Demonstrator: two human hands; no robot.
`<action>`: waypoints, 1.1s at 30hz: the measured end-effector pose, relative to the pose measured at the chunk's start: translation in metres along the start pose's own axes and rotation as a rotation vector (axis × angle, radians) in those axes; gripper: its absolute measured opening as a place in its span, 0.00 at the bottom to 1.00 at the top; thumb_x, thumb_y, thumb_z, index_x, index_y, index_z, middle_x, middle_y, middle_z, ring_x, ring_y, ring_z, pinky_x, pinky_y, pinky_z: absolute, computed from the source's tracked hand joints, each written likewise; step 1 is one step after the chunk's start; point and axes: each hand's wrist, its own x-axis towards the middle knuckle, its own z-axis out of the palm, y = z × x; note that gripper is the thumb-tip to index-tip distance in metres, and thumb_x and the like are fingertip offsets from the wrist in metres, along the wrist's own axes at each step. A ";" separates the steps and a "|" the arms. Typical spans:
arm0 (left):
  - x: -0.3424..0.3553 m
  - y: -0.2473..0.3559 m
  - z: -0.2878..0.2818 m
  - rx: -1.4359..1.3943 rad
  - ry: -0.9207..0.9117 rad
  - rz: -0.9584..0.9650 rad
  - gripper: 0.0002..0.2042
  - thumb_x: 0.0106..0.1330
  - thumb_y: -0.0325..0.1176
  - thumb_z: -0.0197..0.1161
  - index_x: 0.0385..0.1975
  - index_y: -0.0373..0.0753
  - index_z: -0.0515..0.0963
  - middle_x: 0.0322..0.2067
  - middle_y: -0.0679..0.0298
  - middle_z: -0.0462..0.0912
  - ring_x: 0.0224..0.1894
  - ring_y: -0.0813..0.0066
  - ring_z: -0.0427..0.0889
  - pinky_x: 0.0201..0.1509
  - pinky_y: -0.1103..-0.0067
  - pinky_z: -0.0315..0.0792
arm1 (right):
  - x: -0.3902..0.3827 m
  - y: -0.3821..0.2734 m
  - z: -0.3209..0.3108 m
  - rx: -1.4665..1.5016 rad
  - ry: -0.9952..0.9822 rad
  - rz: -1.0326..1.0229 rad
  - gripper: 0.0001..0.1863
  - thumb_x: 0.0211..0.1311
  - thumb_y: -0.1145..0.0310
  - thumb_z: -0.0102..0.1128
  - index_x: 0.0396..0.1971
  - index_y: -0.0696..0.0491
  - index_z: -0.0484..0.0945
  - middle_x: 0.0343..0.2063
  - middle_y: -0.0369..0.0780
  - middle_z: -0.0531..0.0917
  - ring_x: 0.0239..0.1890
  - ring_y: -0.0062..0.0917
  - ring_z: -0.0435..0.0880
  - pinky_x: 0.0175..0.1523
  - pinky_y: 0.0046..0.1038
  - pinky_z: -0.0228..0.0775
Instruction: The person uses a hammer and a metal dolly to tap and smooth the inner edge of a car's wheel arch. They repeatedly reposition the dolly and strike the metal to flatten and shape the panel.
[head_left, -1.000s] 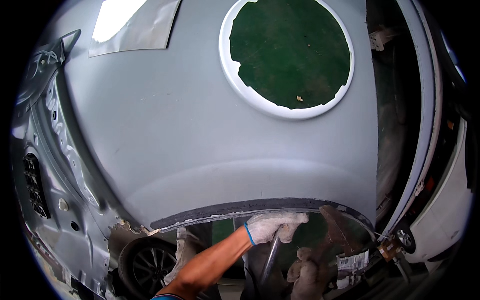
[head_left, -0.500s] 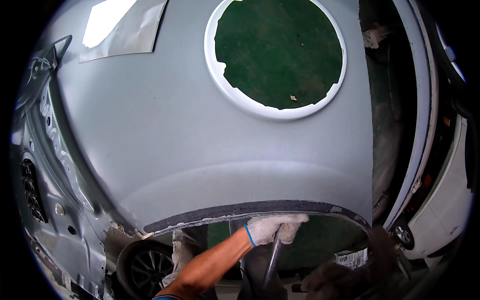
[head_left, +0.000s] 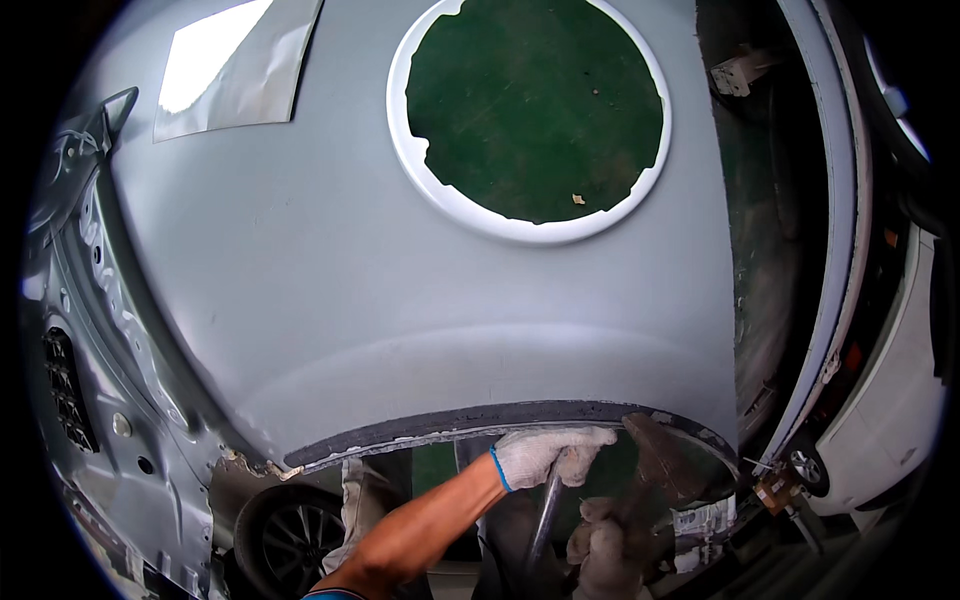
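Note:
A big silver car body panel fills the view, with a large round hole cut in it that shows green floor. My left hand, in a white glove with a blue cuff, is closed around a dark metal bar right under the panel's dark near edge. My right hand, also gloved, is lower and to the right. It grips a dark brownish tool that reaches up to the same edge; its shape is blurred.
A car wheel shows under the panel at lower left. A grey body frame with holes runs down the left side. A white car stands at the right. A shiny taped patch lies at the panel's top left.
My left hand has stayed on the bar at the panel's edge. My right hand swung down and right in a blur, then came back up with the dark tool against the edge.

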 end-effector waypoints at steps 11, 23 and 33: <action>-0.001 0.004 0.004 0.031 -0.047 -0.002 0.12 0.72 0.34 0.66 0.25 0.40 0.76 0.16 0.71 0.67 0.16 0.78 0.63 0.22 0.78 0.55 | -0.010 0.032 -0.034 0.140 -0.009 0.006 0.15 0.77 0.60 0.55 0.53 0.54 0.78 0.20 0.30 0.70 0.19 0.20 0.67 0.26 0.26 0.61; 0.002 0.000 -0.002 -0.016 -0.046 -0.053 0.12 0.72 0.34 0.67 0.25 0.40 0.76 0.15 0.72 0.65 0.16 0.79 0.61 0.22 0.78 0.56 | 0.000 0.013 -0.018 0.113 -0.203 -0.106 0.21 0.81 0.63 0.50 0.69 0.46 0.69 0.20 0.32 0.68 0.20 0.20 0.63 0.27 0.30 0.61; 0.006 0.001 0.016 0.065 0.035 -0.050 0.19 0.73 0.38 0.67 0.19 0.47 0.70 0.13 0.75 0.60 0.15 0.81 0.56 0.22 0.78 0.51 | 0.001 0.013 -0.022 0.127 -0.074 -0.006 0.16 0.80 0.61 0.53 0.59 0.51 0.77 0.19 0.30 0.67 0.20 0.20 0.64 0.28 0.28 0.59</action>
